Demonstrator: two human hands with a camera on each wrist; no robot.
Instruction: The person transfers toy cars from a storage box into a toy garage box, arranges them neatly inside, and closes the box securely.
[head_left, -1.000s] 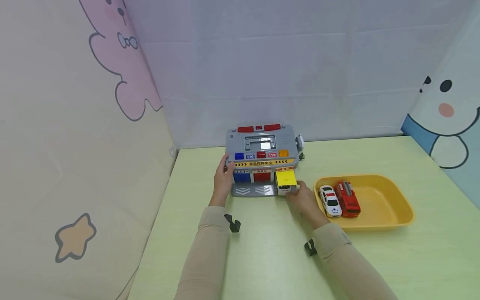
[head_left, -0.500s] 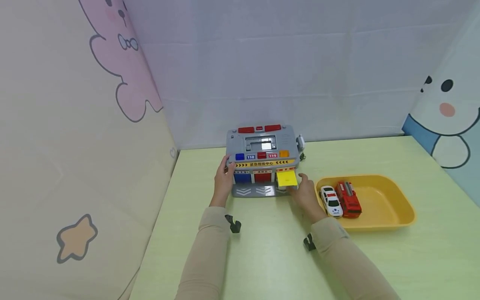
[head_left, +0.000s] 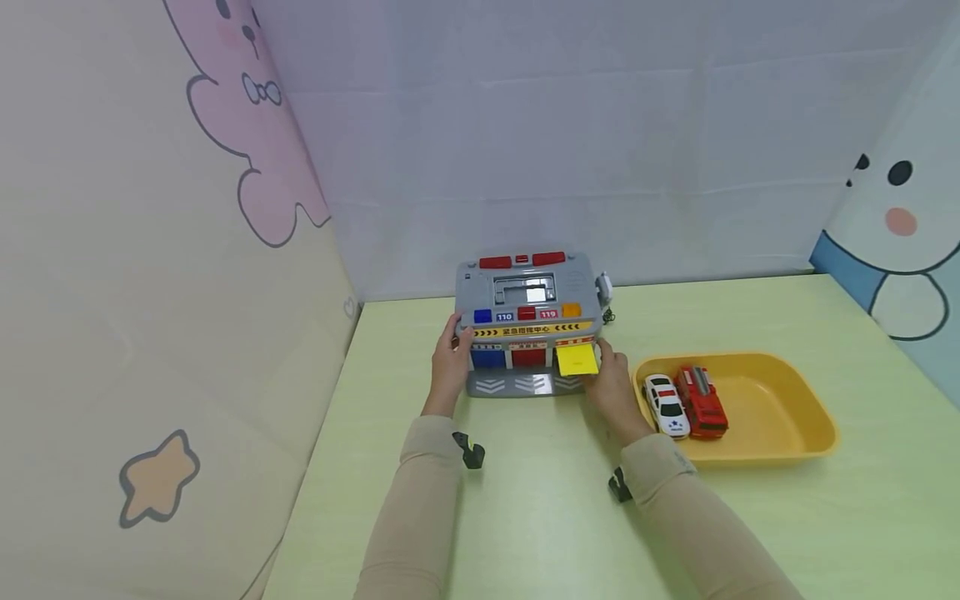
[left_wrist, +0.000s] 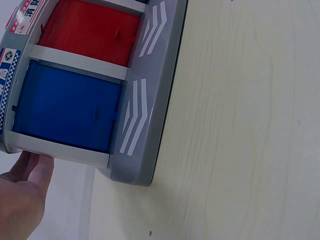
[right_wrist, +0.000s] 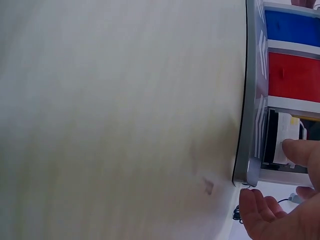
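Note:
A grey toy emergency station [head_left: 525, 292] with blue, red and yellow garage doors stands at the back of the table. My left hand [head_left: 450, 367] rests against its left end, fingertips on the side wall [left_wrist: 75, 150]. The blue door [left_wrist: 67, 107] and red door [left_wrist: 95, 32] are down. The yellow door [head_left: 577, 360] is swung up and outward. Inside that bay is a white toy vehicle [right_wrist: 286, 135], mostly hidden by the door in the head view. My right hand's [head_left: 617, 392] thumb touches the vehicle's end, its other fingers extended outside the station's right side.
To the right stands a yellow tray [head_left: 780, 417] with a white toy police car [head_left: 667, 407] and a red toy fire truck [head_left: 702, 402] side by side in its left part. A white telephone-like piece [head_left: 604, 287] hangs at the station's right end.
The white vehicle has gone from the ramp into the bay under the raised yellow door. My right hand has followed it inward, letting go of its sides. The left hand has stayed in place.

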